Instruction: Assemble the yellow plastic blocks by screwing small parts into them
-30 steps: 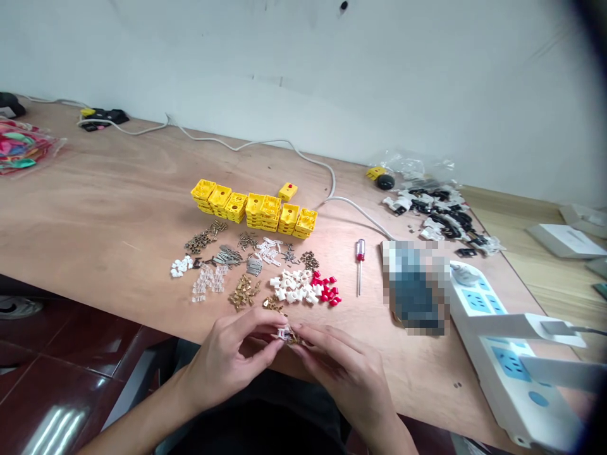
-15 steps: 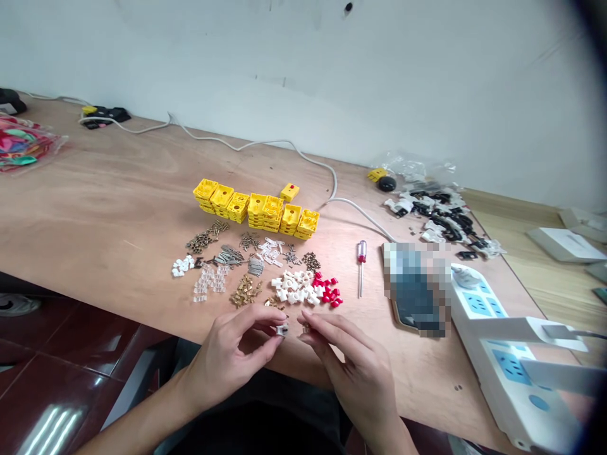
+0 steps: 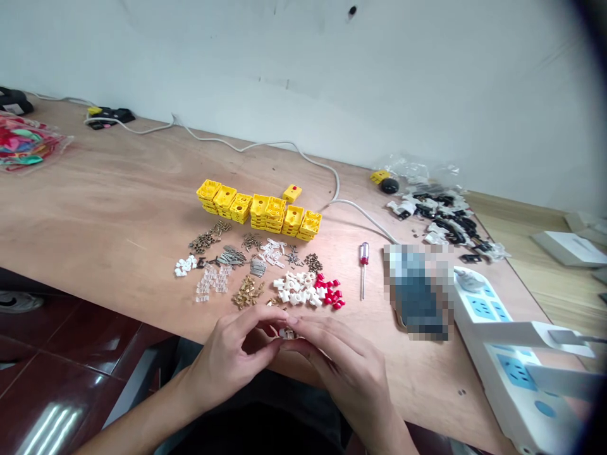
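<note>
Near the table's front edge, my left hand (image 3: pixel 232 347) pinches a small white plastic part (image 3: pixel 283 333) between thumb and fingers. My right hand (image 3: pixel 346 363) meets it from the other side, its fingers closed around a small brass-coloured clip, mostly hidden now. The fingertips of both hands touch around the white part. Just beyond them lie a pile of brass clips (image 3: pixel 248 292), a heap of white plastic fittings (image 3: pixel 296 289) and several red caps (image 3: pixel 335 294).
Stacked yellow housings (image 3: pixel 265 213) stand farther back, behind small metal parts (image 3: pixel 231 256) and transparent pieces (image 3: pixel 211 282). To the right lie a screwdriver (image 3: pixel 364 268), a blurred-out phone (image 3: pixel 417 294) and a white power strip (image 3: pixel 509 360). A white cable (image 3: pixel 334 177) runs along the back.
My right hand has moved left, bringing the brass clip up to the white part in my left hand. The gap between the hands has closed.
</note>
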A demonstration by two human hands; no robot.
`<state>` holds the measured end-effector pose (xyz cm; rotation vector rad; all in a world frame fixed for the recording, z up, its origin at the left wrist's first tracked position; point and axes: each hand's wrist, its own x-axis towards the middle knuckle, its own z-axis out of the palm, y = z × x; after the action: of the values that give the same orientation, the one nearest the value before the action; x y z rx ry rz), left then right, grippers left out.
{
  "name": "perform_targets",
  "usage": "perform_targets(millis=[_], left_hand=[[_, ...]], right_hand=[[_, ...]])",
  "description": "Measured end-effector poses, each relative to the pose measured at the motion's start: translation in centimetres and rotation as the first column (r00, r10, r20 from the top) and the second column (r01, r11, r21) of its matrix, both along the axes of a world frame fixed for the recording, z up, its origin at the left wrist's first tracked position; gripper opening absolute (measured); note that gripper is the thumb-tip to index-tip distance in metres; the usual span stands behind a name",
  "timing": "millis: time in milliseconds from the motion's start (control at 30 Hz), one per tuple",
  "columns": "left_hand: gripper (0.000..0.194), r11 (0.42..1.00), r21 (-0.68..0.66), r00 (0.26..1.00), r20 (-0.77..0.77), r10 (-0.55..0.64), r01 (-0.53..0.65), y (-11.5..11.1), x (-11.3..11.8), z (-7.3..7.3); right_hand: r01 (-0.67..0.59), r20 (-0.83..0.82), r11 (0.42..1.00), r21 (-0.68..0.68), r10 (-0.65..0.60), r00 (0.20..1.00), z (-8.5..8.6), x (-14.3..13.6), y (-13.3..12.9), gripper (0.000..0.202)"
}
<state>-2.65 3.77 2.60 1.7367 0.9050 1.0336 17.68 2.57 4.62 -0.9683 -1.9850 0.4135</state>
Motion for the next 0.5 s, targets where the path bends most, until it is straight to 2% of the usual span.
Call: perform_targets(millis=[233, 500], left_hand=[[0.040, 0.999, -0.049, 1.000, 0.014, -0.008, 0.008, -0.02, -0.10, -0.16], [0.037, 0.999, -0.049, 1.000, 0.026, -0.005, 0.006, 0.15, -0.14, -0.20]], right_hand=[[0.013, -0.018, 1.000, -0.013, -0.013, 1.000, -0.34, 0.15, 0.06, 0.025], [-0.012, -0.043, 1.000, -0.006, 0.011, 0.999, -0.26, -0.09, -0.07, 0.030]])
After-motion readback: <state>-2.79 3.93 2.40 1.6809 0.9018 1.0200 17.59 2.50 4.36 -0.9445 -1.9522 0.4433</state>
